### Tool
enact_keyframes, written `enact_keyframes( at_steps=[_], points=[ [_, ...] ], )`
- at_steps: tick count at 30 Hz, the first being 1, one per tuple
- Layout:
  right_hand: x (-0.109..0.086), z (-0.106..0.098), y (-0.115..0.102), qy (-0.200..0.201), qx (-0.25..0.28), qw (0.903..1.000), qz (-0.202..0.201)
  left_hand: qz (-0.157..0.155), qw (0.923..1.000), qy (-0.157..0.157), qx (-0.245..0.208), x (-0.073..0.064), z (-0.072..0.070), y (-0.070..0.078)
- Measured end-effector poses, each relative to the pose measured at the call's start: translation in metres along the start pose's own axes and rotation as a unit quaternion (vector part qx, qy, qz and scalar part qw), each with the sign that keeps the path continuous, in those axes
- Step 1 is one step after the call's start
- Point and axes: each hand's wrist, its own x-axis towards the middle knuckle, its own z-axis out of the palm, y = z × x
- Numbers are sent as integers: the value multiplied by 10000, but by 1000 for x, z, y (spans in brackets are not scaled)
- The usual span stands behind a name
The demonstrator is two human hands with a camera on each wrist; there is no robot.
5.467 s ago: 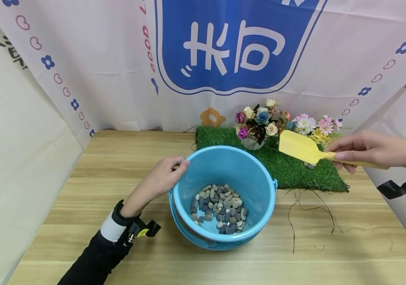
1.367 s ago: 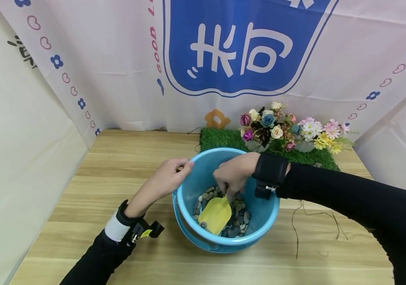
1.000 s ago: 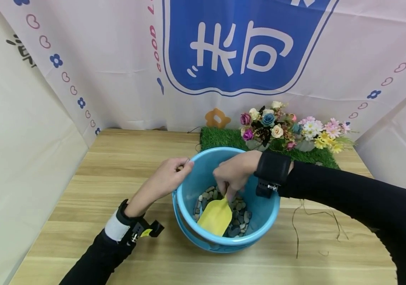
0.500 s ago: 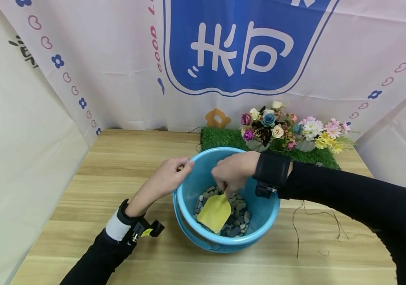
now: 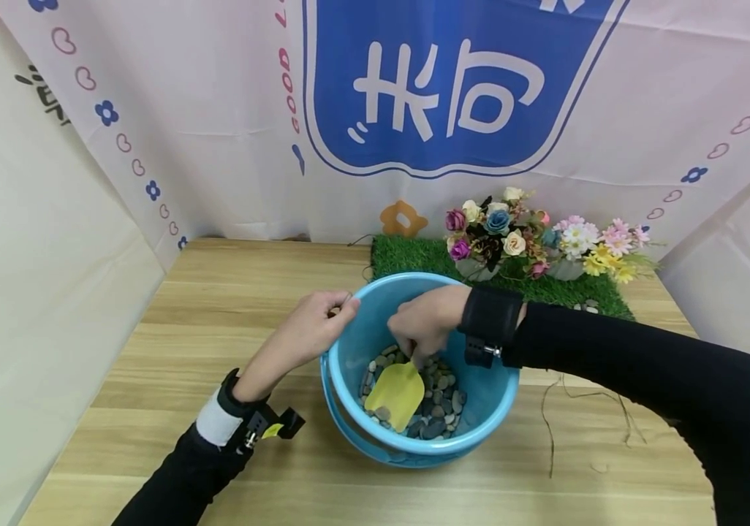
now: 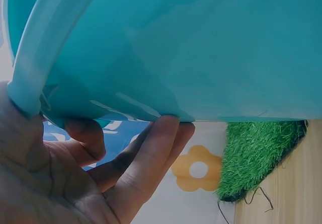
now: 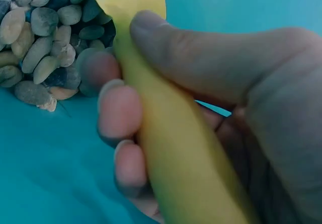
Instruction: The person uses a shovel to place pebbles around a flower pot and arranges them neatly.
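Observation:
A blue plastic bucket [image 5: 474, 398] stands on the table, with grey and tan pebbles [image 5: 439, 409] across its bottom. My left hand [image 5: 305, 329] grips its rim on the left; in the left wrist view, fingers touch the bucket's outer wall [image 6: 211, 53]. Reaching inside, my right hand [image 5: 427, 321] holds a yellow toy shovel [image 5: 400, 389]. Its blade lies low among the pebbles, pointing toward the front left, and a few pebbles sit at its tip. Thumb and curled fingers wrap the shovel's handle [image 7: 171, 138] in the right wrist view.
Behind the bucket lies a green artificial grass mat [image 5: 408, 252]. Potted artificial flowers [image 5: 496, 234] and a second, paler bunch [image 5: 588, 245] stand on it. Small stones [image 5: 587, 305] rest near its right edge. Loose brown strands [image 5: 549, 424] lie on the wooden table [image 5: 250, 277].
The right hand has brought the shovel from above the grass mat down into the bucket. Lately the blade has shifted slightly, and pebbles now show on its tip. The left hand stays on the rim.

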Motion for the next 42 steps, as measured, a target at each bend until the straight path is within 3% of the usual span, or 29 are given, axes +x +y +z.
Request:
enact_keyframes(
  at_steps=[15, 42],
  points=[
    [-7, 8, -2, 255, -15, 9997, 40, -61, 9999, 53, 77, 0, 2, 1],
    [-19, -4, 4, 14, 408, 9952, -888, -18, 10000, 57, 12, 0, 2, 0]
  ],
)
